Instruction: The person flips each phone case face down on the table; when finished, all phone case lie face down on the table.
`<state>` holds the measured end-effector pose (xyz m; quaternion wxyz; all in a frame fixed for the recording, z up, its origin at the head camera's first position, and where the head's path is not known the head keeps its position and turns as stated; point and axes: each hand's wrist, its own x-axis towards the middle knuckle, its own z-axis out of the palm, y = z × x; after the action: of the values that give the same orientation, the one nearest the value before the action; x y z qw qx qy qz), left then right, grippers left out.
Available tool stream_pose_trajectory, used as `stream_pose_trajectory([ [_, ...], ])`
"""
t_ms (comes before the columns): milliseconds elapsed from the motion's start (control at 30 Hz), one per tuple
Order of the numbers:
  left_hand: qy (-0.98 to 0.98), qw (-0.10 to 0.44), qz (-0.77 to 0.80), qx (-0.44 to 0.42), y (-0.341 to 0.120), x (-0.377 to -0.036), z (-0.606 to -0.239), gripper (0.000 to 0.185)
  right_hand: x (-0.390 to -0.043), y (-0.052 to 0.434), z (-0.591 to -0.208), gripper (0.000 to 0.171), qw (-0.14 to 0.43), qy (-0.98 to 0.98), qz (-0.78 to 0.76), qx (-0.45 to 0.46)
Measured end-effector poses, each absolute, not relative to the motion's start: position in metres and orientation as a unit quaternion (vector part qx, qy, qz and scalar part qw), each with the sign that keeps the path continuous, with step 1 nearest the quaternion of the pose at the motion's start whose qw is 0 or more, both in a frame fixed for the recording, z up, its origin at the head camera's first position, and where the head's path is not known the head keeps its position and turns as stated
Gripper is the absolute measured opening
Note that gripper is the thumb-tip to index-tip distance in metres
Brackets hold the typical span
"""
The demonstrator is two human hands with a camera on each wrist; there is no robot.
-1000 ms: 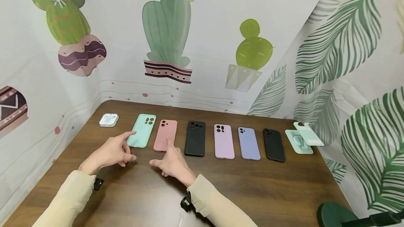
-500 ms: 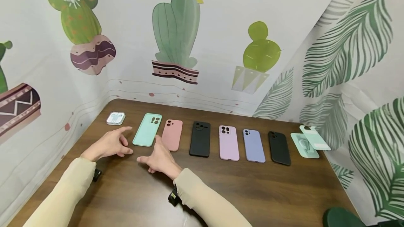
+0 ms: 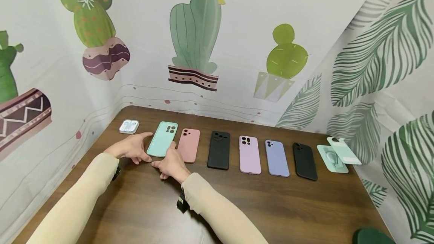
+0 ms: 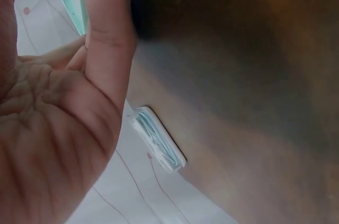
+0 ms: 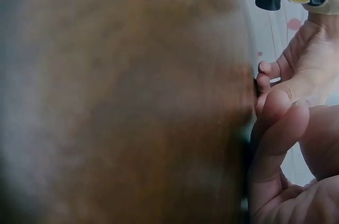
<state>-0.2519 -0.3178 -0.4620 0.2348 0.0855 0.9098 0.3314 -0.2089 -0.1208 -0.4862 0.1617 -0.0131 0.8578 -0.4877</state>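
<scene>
A mint-green phone case lies flat, camera holes at the far end, between the two hands. My left hand is at its left side, index finger stretched along the edge and thumb near the lower left corner. At the lower right corner is my right hand, its index fingertip at or against the edge; contact is unclear. Right of it lies a pink phone case, partly behind the right hand. In the left wrist view, the mint case's rim shows past the fingers. The right wrist view shows both hands, with the case hidden.
A clear earphone box sits at the back left. Rightward run a black case, a lilac case, a blue case, another black case and a mint package. A dark green round base is front right.
The right hand has moved left from over the pink case to the mint case's right side. The left hand left the mint case, then came back to its left edge. The head view has shifted slightly.
</scene>
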Motion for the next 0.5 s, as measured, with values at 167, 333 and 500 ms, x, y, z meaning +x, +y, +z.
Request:
stream_pose_trajectory([
  [167, 0.907, 0.254, 0.328, 0.069, -0.317, -0.260, -0.465, 0.128, -0.214, -0.125, -0.486, 0.106, 0.169, 0.868, -0.466, -0.002],
  [333, 0.901, 0.269, 0.336, 0.058, -0.314, -0.264, -0.465, 0.131, -0.218, -0.127, -0.486, 0.099, 0.169, 0.859, -0.482, 0.006],
  [500, 0.894, 0.271, 0.350, 0.070, -0.312, -0.264, -0.463, 0.129, -0.220, -0.127, -0.486, 0.099, 0.172, 0.838, -0.518, 0.010],
])
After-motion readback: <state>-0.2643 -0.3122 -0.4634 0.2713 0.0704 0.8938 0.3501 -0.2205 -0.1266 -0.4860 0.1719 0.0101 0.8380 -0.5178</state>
